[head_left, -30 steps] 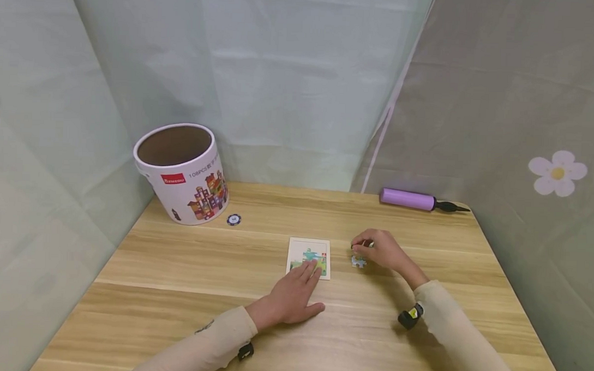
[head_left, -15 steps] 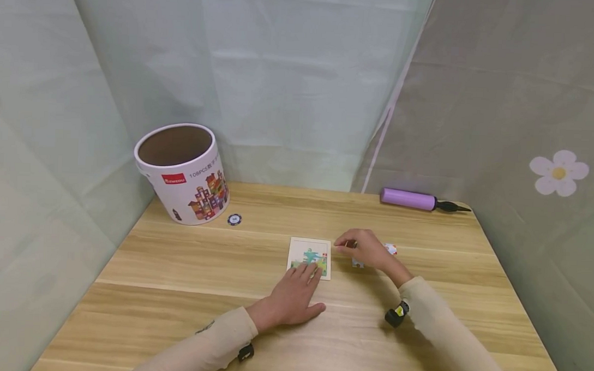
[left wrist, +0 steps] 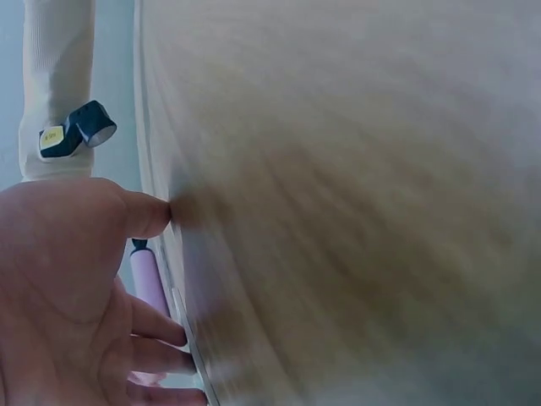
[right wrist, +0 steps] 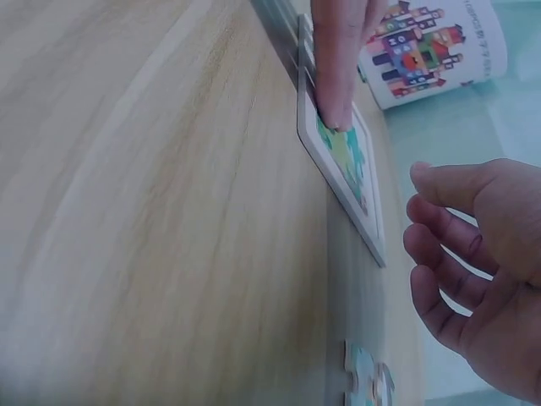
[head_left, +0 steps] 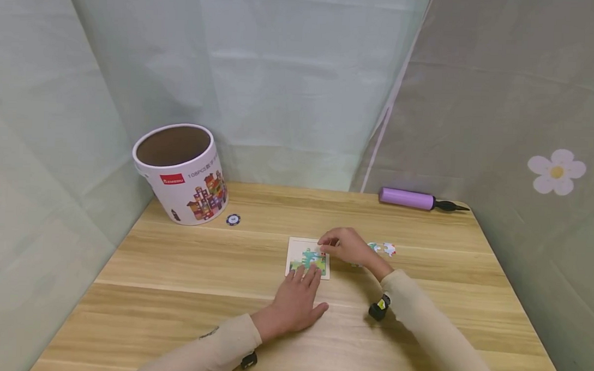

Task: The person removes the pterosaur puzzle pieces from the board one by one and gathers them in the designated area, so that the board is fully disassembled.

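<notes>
A small square puzzle board (head_left: 297, 251) with a pale frame and a partly filled green and blue picture lies mid-table. Across its near edge rest the straight fingers of my left hand (head_left: 295, 303), thumb spread aside on the wood. Over the board's right side is my right hand (head_left: 346, 246), fingers bent and thumb close to the index finger. In the right wrist view, no item shows between the curled fingers (right wrist: 435, 241) and thumb; whether a thin piece is pinched there cannot be made out. Loose puzzle pieces (head_left: 390, 249) lie right of the board, partly behind that hand.
At the back left stands a white printed bucket (head_left: 181, 184), its top uncovered. Beside it lies a blue and white poker chip (head_left: 233, 220). A purple hand pump (head_left: 407, 198) lies along the back right edge. Curtains (head_left: 290, 87) surround the table.
My right hand has moved left from the loose pieces to the board's right side, uncovering pieces behind it. The left hand has hardly moved on the board.
</notes>
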A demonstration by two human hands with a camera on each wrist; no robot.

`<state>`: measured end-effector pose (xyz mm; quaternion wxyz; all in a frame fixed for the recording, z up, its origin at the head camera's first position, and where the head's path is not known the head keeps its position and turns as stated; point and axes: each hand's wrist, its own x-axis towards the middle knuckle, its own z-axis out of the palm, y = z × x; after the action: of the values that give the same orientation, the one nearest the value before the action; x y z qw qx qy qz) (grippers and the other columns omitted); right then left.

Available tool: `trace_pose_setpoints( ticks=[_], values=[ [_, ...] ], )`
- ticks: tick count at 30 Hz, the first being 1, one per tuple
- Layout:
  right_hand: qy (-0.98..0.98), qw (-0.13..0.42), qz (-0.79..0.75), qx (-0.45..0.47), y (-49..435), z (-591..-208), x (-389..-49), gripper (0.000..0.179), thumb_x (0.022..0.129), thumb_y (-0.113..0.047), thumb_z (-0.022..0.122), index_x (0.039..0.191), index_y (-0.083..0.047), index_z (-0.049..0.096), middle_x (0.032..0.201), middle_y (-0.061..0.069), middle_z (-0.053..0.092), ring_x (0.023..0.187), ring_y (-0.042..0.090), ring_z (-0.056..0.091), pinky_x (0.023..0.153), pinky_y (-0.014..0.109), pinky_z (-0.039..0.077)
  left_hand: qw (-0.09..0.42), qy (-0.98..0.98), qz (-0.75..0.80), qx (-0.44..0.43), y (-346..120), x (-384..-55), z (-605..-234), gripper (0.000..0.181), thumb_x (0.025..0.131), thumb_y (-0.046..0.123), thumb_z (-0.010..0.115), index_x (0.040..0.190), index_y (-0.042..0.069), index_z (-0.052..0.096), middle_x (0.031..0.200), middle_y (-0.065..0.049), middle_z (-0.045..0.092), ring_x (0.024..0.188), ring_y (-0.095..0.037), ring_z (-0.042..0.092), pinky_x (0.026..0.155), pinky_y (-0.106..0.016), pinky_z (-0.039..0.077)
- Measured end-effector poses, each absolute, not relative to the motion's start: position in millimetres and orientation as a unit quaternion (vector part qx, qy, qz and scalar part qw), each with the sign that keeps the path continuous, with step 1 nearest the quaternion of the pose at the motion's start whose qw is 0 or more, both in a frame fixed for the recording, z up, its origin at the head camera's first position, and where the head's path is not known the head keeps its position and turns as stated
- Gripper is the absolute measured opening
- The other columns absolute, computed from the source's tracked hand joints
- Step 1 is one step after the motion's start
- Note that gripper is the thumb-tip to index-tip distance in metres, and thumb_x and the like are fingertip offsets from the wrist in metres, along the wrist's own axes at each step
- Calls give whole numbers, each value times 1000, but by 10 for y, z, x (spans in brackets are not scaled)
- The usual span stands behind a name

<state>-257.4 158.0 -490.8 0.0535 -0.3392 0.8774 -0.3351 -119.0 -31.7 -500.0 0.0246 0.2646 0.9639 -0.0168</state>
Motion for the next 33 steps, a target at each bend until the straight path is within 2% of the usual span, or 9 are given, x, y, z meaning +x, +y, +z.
trace_pose_setpoints(
  ticks=[10,20,33],
  values=[
    [884,53,-305,-350,1387,-5041,-2673,11,95,-19,74,102,-14,81,101,-2,76,91,9,68,82,29,57,16,963,5,269,-335,-1213,-5038,78,100,60,50,153,3,44,158,-13,44,140,-36,46,113,-48,41],
    [892,76,-281,-345,1294,-5044,-2682,11,94,-21,76,103,-17,81,94,-9,72,87,4,64,80,26,54,4,962,-14,272,-343,-1249,-5058,80,98,63,49,152,3,44,157,-11,45,135,-32,50,109,-44,45],
    [893,84,-277,-345,1270,-5026,-2670,11,94,-22,76,102,-16,81,95,-8,72,87,6,63,80,28,55,28,964,-20,265,-334,-1293,-5065,83,97,67,47,152,6,43,159,-8,43,137,-29,48,107,-45,45]
  ],
)
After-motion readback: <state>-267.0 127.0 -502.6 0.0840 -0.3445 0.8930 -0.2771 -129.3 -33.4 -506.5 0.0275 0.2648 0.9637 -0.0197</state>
